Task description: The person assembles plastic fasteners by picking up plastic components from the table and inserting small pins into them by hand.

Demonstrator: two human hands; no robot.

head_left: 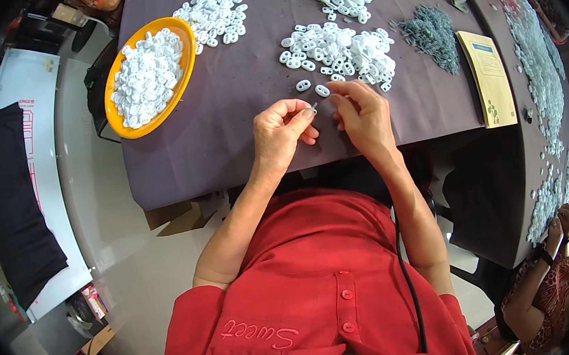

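Note:
My left hand (280, 133) is closed in a pinch over the near part of the table, with a small pale piece (314, 107) between thumb and forefinger, mostly hidden by the fingertips. Just right of it, my right hand (364, 115) has its fingers curled and thumb close to the forefinger; whatever they hold is hidden. Beside the right forefinger's tip lies a white oval two-holed plastic piece (322, 90), and another loose oval piece (303, 85) is to its left. Beyond both hands spreads a heap of the same white ovals (347, 49).
An orange-yellow bowl (187, 43) full of white ovals stands at the left edge of the dark tablecloth (222, 94). More white heaps (214, 13) lie farther back. To the right are a grey-green pile (430, 37), a yellow booklet (491, 82) and another person's arm (534, 283).

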